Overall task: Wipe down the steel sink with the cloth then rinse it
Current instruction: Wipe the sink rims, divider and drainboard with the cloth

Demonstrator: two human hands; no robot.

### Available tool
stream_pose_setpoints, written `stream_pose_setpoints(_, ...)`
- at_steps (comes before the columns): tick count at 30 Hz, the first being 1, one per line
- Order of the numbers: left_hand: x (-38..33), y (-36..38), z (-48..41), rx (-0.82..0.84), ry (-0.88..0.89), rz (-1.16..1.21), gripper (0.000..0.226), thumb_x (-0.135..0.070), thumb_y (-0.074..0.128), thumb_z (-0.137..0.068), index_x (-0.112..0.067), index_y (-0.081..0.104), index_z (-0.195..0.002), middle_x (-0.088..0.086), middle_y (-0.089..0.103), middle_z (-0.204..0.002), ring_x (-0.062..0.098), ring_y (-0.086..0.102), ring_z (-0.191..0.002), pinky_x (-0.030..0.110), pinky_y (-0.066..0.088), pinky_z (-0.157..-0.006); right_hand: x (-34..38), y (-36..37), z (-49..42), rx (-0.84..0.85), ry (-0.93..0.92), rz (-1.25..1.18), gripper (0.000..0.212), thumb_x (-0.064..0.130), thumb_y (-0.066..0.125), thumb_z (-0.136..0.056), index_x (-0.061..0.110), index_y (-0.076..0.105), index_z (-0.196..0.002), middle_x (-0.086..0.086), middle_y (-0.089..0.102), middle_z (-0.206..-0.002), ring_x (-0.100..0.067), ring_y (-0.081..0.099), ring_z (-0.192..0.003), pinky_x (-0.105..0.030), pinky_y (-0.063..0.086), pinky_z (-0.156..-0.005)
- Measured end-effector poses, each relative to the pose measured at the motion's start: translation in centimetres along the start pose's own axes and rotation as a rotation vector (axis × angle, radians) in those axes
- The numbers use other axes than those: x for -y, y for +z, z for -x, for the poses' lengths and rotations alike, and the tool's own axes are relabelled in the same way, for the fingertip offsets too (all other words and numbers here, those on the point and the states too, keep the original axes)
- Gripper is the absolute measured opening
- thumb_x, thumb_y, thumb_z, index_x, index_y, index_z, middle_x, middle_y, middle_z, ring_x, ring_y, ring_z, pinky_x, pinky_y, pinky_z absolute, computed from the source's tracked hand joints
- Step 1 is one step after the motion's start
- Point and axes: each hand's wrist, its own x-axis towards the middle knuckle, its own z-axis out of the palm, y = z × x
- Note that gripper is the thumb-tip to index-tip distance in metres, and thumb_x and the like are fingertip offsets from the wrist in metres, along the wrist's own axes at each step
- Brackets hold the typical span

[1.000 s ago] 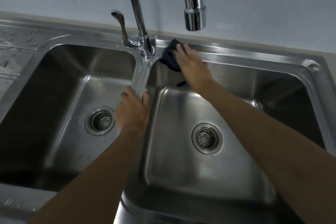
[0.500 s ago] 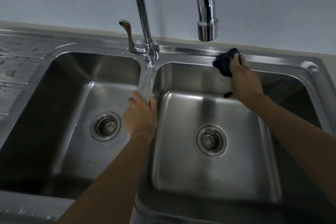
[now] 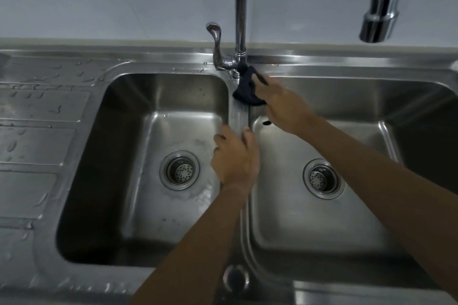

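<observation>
Dark cloth (image 3: 245, 90) under right-hand fingers (image 3: 263, 86) (divider's far end).

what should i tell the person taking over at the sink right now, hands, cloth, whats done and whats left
Right hand: shut on the dark cloth, pressing it to the top of the divider between the two basins, at the base of the tap.
Left hand: no cloth, gripping the divider nearer the person, bracing.
Sink: left basin floor looks wet, and droplets sit on the drainboard. Right basin looks drier.
Done: cannot tell how much is wiped.
Left: finish wiping, then rinse. No water runs from the spout, and the lever is untouched.
</observation>
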Motion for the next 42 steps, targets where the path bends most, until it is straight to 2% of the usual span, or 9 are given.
stream_pose_setpoints(3,3.5,-1.9,0.4,0.207,0.107,0.263,0.059,-0.058,0.025,-0.091,-0.022,0.041,-0.136,0.006,0.056,-0.127,0.027,0.055,-0.114,0.039,0.043,-0.094,2.5,0.5,0.1,0.044,-0.065,-0.115,0.059,-0.012,0.042,-0.08,0.0,0.04,-0.138,-0.014,0.03,-0.15,-0.03,0.026,-0.14,-0.041,0.037,-0.107)
stream_pose_setpoints(5,6.3,-3.5,1.0,0.319,0.19,0.376,0.06,-0.063,0.023,-0.089,-0.027,0.047,-0.132,-0.002,0.057,-0.127,0.018,0.052,-0.119,0.038,0.041,-0.101,4.0,0.5,-1.6,0.066,0.067,-0.235,0.057,-0.01,0.038,-0.086,0.004,0.037,-0.141,-0.012,0.027,-0.152,-0.028,0.025,-0.14,-0.036,0.024,-0.114)
stream_pose_setpoints(9,11.1,-6.5,2.5,0.531,0.225,0.245,0.041,-0.054,0.026,-0.097,-0.027,0.056,-0.091,-0.005,0.062,-0.088,0.019,0.06,-0.096,0.034,0.045,-0.087,5.3,1.4,-2.7,-0.012,0.229,-0.307,0.056,-0.007,0.036,-0.084,0.008,0.043,-0.137,-0.005,0.032,-0.151,-0.024,0.026,-0.14,-0.039,0.028,-0.112)
stream_pose_setpoints(14,16.5,-10.1,4.2,0.705,0.204,-0.085,0.049,-0.053,0.026,-0.097,-0.019,0.059,-0.086,-0.004,0.058,-0.071,0.015,0.057,-0.069,0.03,0.042,-0.072,9.4,1.9,3.9,-0.036,0.12,-0.312,0.057,0.005,0.032,-0.079,0.005,0.048,-0.134,-0.011,0.04,-0.145,-0.029,0.037,-0.134,-0.037,0.035,-0.106)
stream_pose_setpoints(18,19.0,-11.8,4.6,0.677,0.257,-0.184,0.047,-0.049,0.033,-0.096,-0.016,0.054,-0.07,0.0,0.058,-0.066,0.021,0.06,-0.07,0.033,0.045,-0.07,11.9,2.0,9.0,0.008,0.049,-0.334,0.057,0.01,0.029,-0.081,0.007,0.046,-0.135,-0.004,0.036,-0.147,-0.022,0.028,-0.138,-0.025,0.027,-0.109)
stream_pose_setpoints(23,19.8,-14.5,5.1,0.595,0.365,-0.293,0.045,-0.045,0.035,-0.096,-0.019,0.048,-0.061,0.001,0.058,-0.066,0.019,0.058,-0.069,0.03,0.043,-0.07,13.0,1.5,7.5,0.032,0.233,-0.359,0.058,-0.013,0.04,-0.084,0.011,0.045,-0.136,-0.005,0.036,-0.148,-0.027,0.03,-0.139,-0.036,0.03,-0.111)
stream_pose_setpoints(29,21.6,-15.8,5.5,0.513,0.346,-0.331,0.049,-0.048,0.036,-0.096,-0.023,0.046,-0.056,-0.002,0.058,-0.066,0.018,0.056,-0.069,0.028,0.041,-0.069,16.4,1.5,10.6,-0.003,0.288,-0.371,0.053,-0.006,0.04,-0.082,0.012,0.054,-0.13,-0.001,0.042,-0.144,-0.023,0.037,-0.135,-0.035,0.033,-0.109)
stream_pose_setpoints(34,22.0,-15.7,6.9,0.388,0.384,-0.365,0.047,-0.049,0.036,-0.096,-0.018,0.059,-0.069,0.006,0.066,-0.078,0.026,0.062,-0.078,0.03,0.043,-0.069,19.8,1.5,18.3,0.023,0.296,-0.452,0.057,0.022,0.032,-0.075,0.023,0.059,-0.126,0.003,0.053,-0.135,-0.011,0.048,-0.126,-0.03,0.04,-0.103)
stream_pose_setpoints(42,22.0,-15.0,9.3,0.239,0.397,-0.357,0.044,-0.04,0.038,-0.096,-0.012,0.061,-0.07,0.009,0.067,-0.072,0.028,0.062,-0.068,0.032,0.049,-0.071,25.2,1.1,21.3,0.072,0.114,-0.364,0.053,0.019,0.035,-0.072,0.018,0.067,-0.113,0.001,0.059,-0.128,-0.019,0.055,-0.12,-0.038,0.043,-0.101)
